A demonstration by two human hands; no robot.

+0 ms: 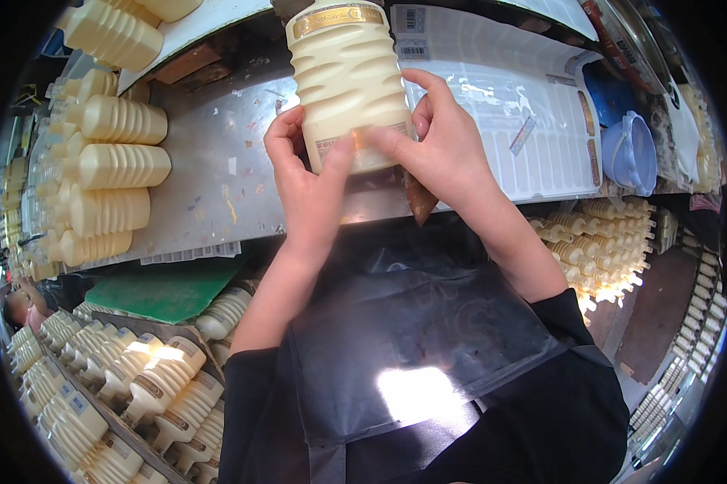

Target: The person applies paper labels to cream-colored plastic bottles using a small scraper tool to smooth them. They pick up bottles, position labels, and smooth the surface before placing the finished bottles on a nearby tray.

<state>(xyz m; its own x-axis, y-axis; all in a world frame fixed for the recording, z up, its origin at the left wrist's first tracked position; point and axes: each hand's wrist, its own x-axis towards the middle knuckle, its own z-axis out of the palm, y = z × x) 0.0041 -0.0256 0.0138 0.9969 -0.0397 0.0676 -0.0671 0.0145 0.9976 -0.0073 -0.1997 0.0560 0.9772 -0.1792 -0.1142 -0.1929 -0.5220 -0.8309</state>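
Observation:
A cream ribbed plastic bottle (347, 77) is held up in front of me, with a gold label band near its upper end and a printed label low on its side. My left hand (303, 173) grips its lower left side, fingers curled behind it. From the other side my right hand (448, 133) is closed round the bottle. Both thumbs press on the lower label and look slightly blurred. Just below the bottle's base, a brown pointed piece (417, 202) sticks out near my right palm; its kind is unclear.
Cream bottles (121, 165) stand in a row at the table's left. Label sheets (533, 145) lie on the metal table (218, 161) at right, beside a lilac bucket (631, 153). Crated bottles (166, 379) sit lower left by a green board (166, 288); more bottles (597, 242) stand lower right.

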